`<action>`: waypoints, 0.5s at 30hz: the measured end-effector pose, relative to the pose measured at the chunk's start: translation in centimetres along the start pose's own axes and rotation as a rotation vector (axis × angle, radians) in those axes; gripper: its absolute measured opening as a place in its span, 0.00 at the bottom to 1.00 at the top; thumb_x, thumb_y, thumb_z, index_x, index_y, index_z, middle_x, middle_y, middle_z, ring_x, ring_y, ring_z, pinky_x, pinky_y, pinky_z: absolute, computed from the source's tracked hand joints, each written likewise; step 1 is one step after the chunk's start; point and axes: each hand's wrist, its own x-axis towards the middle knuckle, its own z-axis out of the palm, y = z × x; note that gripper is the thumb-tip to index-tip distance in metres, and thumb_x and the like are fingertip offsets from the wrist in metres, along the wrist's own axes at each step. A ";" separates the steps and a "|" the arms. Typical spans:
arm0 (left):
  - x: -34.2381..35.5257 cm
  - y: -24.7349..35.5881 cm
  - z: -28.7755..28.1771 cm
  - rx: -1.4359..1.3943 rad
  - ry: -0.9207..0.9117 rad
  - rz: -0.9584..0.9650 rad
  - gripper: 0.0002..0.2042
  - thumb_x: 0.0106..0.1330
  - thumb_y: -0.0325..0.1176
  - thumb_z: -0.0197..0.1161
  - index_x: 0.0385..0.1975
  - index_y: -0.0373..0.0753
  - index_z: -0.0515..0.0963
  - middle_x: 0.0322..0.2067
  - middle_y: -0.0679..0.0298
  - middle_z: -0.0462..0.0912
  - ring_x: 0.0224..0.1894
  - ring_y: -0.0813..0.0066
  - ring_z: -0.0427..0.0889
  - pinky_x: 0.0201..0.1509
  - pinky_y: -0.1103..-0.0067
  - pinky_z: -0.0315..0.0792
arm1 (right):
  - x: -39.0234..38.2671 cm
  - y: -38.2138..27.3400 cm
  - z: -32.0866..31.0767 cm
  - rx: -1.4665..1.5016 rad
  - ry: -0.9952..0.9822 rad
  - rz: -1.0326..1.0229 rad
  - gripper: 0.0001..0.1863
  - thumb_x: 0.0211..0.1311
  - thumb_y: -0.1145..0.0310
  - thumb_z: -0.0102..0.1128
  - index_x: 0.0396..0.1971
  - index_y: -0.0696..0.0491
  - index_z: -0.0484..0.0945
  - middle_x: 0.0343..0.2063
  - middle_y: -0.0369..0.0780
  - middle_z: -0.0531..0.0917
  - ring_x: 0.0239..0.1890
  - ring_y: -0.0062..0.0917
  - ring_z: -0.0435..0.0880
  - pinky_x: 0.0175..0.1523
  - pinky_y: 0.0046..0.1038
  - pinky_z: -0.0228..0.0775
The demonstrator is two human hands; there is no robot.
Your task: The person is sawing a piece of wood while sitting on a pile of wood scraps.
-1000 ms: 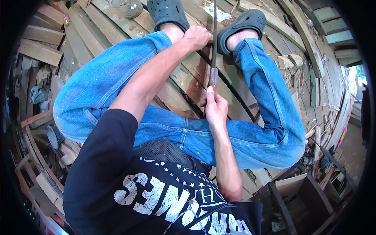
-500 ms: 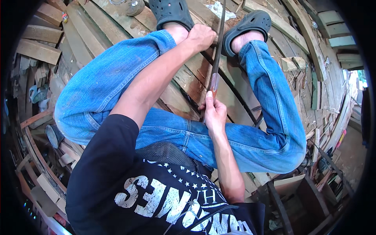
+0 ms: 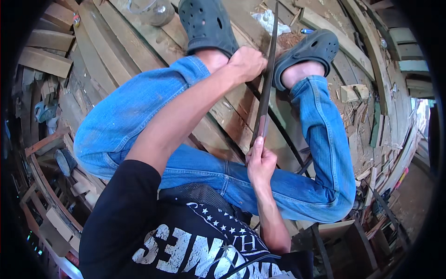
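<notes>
My right hand (image 3: 261,162) is closed around the near end of a long, narrow dark blade (image 3: 269,74), its thumb laid along the top. Just beyond that thumb, the blade has a reddish-brown patch. It slants away from me between my feet and tapers to its far end. Beside its left edge, at my left ankle, my left hand (image 3: 248,63) is curled closed. What that hand holds, if anything, is hidden. Dark clogs (image 3: 206,28) are on both feet, and my knees in blue jeans (image 3: 139,102) are spread on either side of the blade.
Wooden planks (image 3: 109,42) cover the floor, with dark gaps between them. A clear plastic cup (image 3: 155,11) lies at the far left, and crumpled white plastic (image 3: 272,22) lies beyond the blade. A blue lighter-like object (image 3: 306,31) sits near my right clog. Wood offcuts (image 3: 354,93) lie farther right.
Both hands have come slightly nearer and to the right with the blade, still apart from each other. The whole view has shifted a little, showing the cup and blue object more fully.
</notes>
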 end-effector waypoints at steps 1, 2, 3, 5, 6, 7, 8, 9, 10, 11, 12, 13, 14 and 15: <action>-0.2 -0.1 0.1 -0.011 -0.014 -0.009 0.10 0.59 0.34 0.54 0.26 0.44 0.84 0.28 0.58 0.85 0.34 0.61 0.85 0.36 0.68 0.78 | -0.1 -0.4 0.0 -0.008 -0.011 0.014 0.32 0.69 0.47 0.47 0.08 0.55 0.68 0.08 0.33 0.69 0.11 0.15 0.65 0.17 0.21 0.56; -0.2 -0.4 0.2 0.010 0.006 0.017 0.10 0.59 0.34 0.54 0.26 0.44 0.84 0.28 0.58 0.85 0.34 0.61 0.85 0.35 0.69 0.78 | 0.0 -0.7 0.1 -0.056 -0.022 -0.027 0.32 0.69 0.47 0.47 0.09 0.55 0.68 0.08 0.32 0.69 0.11 0.14 0.65 0.17 0.21 0.56; -0.2 -0.7 0.2 0.031 0.026 0.042 0.10 0.59 0.34 0.54 0.26 0.44 0.84 0.28 0.58 0.85 0.34 0.61 0.85 0.34 0.69 0.78 | 0.1 -0.9 0.1 -0.101 -0.033 -0.069 0.32 0.69 0.48 0.48 0.09 0.55 0.68 0.08 0.32 0.68 0.11 0.14 0.65 0.17 0.21 0.56; -0.3 -0.7 -0.4 0.055 0.058 0.046 0.09 0.59 0.34 0.55 0.26 0.44 0.84 0.28 0.58 0.85 0.33 0.62 0.85 0.34 0.70 0.78 | 0.1 -0.9 0.0 -0.065 -0.026 -0.049 0.32 0.69 0.48 0.47 0.09 0.55 0.68 0.07 0.32 0.68 0.11 0.14 0.64 0.17 0.22 0.55; -0.4 -0.4 -0.9 0.068 0.032 0.037 0.09 0.58 0.34 0.55 0.26 0.44 0.84 0.28 0.59 0.85 0.33 0.62 0.85 0.34 0.70 0.78 | 0.1 -0.6 -0.4 -0.020 -0.038 0.002 0.31 0.69 0.50 0.49 0.09 0.56 0.69 0.08 0.32 0.68 0.12 0.14 0.64 0.18 0.23 0.55; -0.1 -0.5 -1.2 0.089 0.016 0.029 0.09 0.58 0.34 0.55 0.26 0.44 0.84 0.28 0.59 0.85 0.33 0.62 0.85 0.34 0.70 0.78 | 0.3 -0.6 -0.6 0.029 -0.045 0.042 0.30 0.68 0.51 0.51 0.10 0.57 0.70 0.09 0.32 0.68 0.13 0.15 0.64 0.19 0.25 0.55; -0.1 -0.4 -0.5 0.113 0.028 0.024 0.08 0.57 0.34 0.56 0.26 0.44 0.84 0.27 0.59 0.84 0.33 0.62 0.85 0.34 0.70 0.78 | 0.3 0.0 -0.5 0.044 -0.035 0.048 0.30 0.68 0.50 0.51 0.10 0.56 0.70 0.08 0.31 0.68 0.13 0.14 0.64 0.19 0.23 0.54; -0.1 -0.3 -0.3 0.120 0.033 0.030 0.08 0.57 0.34 0.56 0.26 0.44 0.84 0.27 0.59 0.84 0.33 0.62 0.85 0.34 0.70 0.78 | 0.4 0.0 -0.5 0.051 -0.030 0.043 0.30 0.68 0.50 0.51 0.10 0.56 0.70 0.08 0.31 0.68 0.13 0.14 0.64 0.19 0.23 0.54; -0.3 -0.1 -0.4 0.118 0.041 0.032 0.08 0.57 0.33 0.56 0.26 0.44 0.84 0.27 0.59 0.84 0.33 0.62 0.85 0.34 0.70 0.78 | 0.4 0.0 -0.5 0.106 -0.034 0.098 0.29 0.67 0.51 0.53 0.10 0.56 0.70 0.09 0.30 0.68 0.13 0.13 0.63 0.19 0.22 0.54; -0.3 0.1 -0.5 0.116 0.051 0.035 0.08 0.56 0.32 0.56 0.27 0.44 0.84 0.27 0.60 0.84 0.33 0.62 0.85 0.35 0.70 0.78 | 0.3 -0.1 -0.6 0.161 -0.037 0.151 0.28 0.66 0.51 0.56 0.11 0.55 0.70 0.09 0.30 0.68 0.14 0.12 0.63 0.20 0.21 0.54; -0.4 0.3 -0.7 0.117 0.044 0.041 0.08 0.56 0.32 0.56 0.26 0.44 0.84 0.27 0.59 0.84 0.33 0.62 0.85 0.35 0.70 0.78 | 0.3 -0.4 -0.7 0.170 -0.029 0.146 0.28 0.66 0.51 0.56 0.11 0.55 0.70 0.09 0.30 0.68 0.14 0.12 0.63 0.20 0.21 0.54; -0.5 0.2 -0.6 0.124 0.047 0.043 0.08 0.56 0.32 0.56 0.26 0.44 0.84 0.27 0.59 0.84 0.33 0.62 0.85 0.35 0.70 0.78 | 0.1 -0.9 -0.8 0.150 -0.062 0.088 0.26 0.64 0.52 0.58 0.12 0.55 0.70 0.10 0.29 0.68 0.15 0.12 0.62 0.20 0.20 0.53; -0.6 0.0 -0.4 0.143 0.060 0.066 0.08 0.56 0.32 0.56 0.26 0.44 0.83 0.27 0.59 0.84 0.33 0.62 0.85 0.35 0.70 0.78 | -0.1 -1.1 -0.8 0.130 -0.094 0.028 0.24 0.62 0.54 0.61 0.14 0.55 0.71 0.11 0.28 0.68 0.16 0.11 0.61 0.21 0.19 0.52; -0.8 0.0 -0.3 0.163 0.073 0.090 0.08 0.57 0.32 0.56 0.26 0.43 0.83 0.27 0.59 0.84 0.34 0.62 0.85 0.35 0.70 0.78 | -0.1 -0.6 -0.7 0.160 -0.119 0.010 0.20 0.60 0.57 0.64 0.17 0.55 0.71 0.13 0.27 0.67 0.18 0.10 0.59 0.21 0.18 0.50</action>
